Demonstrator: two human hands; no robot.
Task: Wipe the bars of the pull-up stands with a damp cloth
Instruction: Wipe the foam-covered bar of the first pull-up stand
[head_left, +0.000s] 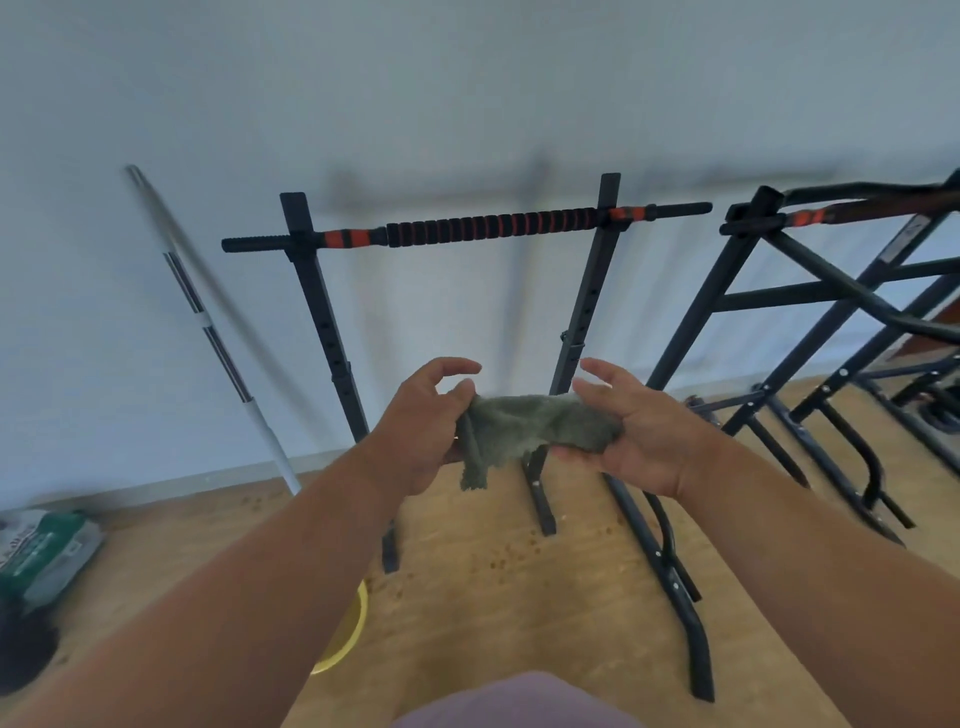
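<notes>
A grey-green cloth (535, 423) is stretched between both hands at chest height. My left hand (415, 421) pinches its left end, where a corner hangs down. My right hand (636, 434) holds the right end between thumb and palm, its fingers spread loosely. Behind the cloth stands a black pull-up stand (317, 306) whose horizontal bar (488, 228) has black and orange foam grips. A second black stand (779, 291) is at the right, with its own orange-banded bar (852, 208). Neither hand touches a bar.
A silver barbell (208, 332) leans on the white wall at the left. A green and white bag (47, 551) lies on the wooden floor at lower left. A yellow bowl (345, 629) shows under my left forearm. The stands' black feet (675, 587) spread across the floor.
</notes>
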